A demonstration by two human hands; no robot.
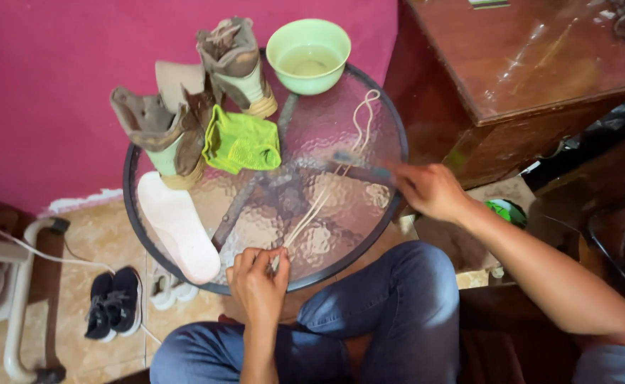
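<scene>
Left hand (258,282) grip pinches the shoelace (327,188) end; lace runs up and away toward the bowl (308,55). Right hand (430,190) grip's closed on a blurry brush (359,165) crossing it.

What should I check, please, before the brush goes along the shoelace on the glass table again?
1. Lace end pinned: ok. The left hand pinches the near end of the shoelace.
2. Brush in grip: ok. The right hand holds the brush over the lace, though the brush is blurred.
3. Lace lying straight: ok. It runs across the glass table towards the bowl, looping at the far end.
4. Water to hand: ok. The green bowl holds liquid.
5. Cloth within reach: ok. The green cloth lies beside the boots.
6. Bristles wet: cannot tell.
</scene>
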